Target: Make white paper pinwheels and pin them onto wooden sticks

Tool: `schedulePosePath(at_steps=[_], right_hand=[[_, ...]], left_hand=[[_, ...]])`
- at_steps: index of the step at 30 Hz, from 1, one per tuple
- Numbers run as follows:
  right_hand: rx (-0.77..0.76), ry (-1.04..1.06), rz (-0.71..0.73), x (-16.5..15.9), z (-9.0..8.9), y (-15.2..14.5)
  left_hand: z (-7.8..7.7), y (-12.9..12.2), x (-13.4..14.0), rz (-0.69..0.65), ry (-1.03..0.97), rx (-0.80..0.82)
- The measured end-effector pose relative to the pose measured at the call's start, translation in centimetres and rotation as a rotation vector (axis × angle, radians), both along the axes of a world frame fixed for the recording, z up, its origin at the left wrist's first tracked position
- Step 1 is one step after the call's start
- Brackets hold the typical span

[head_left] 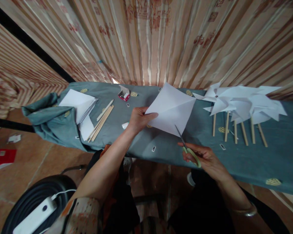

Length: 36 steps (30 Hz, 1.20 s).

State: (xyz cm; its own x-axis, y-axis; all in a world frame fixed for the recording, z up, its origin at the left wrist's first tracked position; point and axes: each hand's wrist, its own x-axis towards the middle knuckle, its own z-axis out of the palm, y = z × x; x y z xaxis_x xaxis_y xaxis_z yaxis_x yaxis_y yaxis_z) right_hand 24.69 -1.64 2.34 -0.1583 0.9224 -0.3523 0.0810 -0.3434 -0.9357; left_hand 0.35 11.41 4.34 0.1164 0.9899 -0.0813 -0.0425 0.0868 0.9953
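Note:
My left hand (141, 120) grips a square sheet of white paper (172, 105) by its left corner, thumb on top. A faint diagonal crease runs across the sheet, which is held above the cloth-covered table. In my right hand (202, 156) is a pair of scissors (191, 155) with light green handles. Their blades reach up to the paper's near corner and overlap it; whether they are cutting into it I cannot tell. Right of the sheet lie several white paper pinwheels (241, 102) on wooden sticks.
A stack of white paper (76, 104) lies on the left of the table (127, 143), beside several wooden sticks (101, 123) and a white pen-like stick (104, 110). A small open red box (123, 94) stands farther back. Behind the table hangs a patterned curtain (161, 42).

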Motion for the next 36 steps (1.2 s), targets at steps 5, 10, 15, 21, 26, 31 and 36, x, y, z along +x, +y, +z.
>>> schedulePosePath(at_steps=[5,10,15,21,26,31,36], right_hand=[[0.006,0.021,0.001,-0.1,-0.1,0.0],[-0.023,0.047,0.008,-0.3,0.6,0.2],[-0.010,0.027,0.005,-0.3,0.8,0.3],[0.009,0.030,-0.026,-0.3,0.1,0.1],[0.023,0.015,-0.031,-0.3,-0.2,0.1],[0.001,-0.001,-0.029,-0.4,0.0,0.1],[-0.015,0.013,-0.052,-0.4,0.0,0.2]], left_hand=[[0.0,-0.2,0.0,-0.013,-0.026,-0.001],[0.0,-0.4,0.2,-0.057,-0.031,-0.009],[0.0,-0.5,0.3,-0.056,-0.036,-0.016],[0.2,-0.5,0.2,-0.056,-0.023,-0.022],[0.1,-0.5,0.2,-0.049,0.003,-0.021],[0.0,-0.8,0.4,-0.083,0.023,-0.034],[0.2,-1.0,0.6,-0.090,0.023,-0.041]])
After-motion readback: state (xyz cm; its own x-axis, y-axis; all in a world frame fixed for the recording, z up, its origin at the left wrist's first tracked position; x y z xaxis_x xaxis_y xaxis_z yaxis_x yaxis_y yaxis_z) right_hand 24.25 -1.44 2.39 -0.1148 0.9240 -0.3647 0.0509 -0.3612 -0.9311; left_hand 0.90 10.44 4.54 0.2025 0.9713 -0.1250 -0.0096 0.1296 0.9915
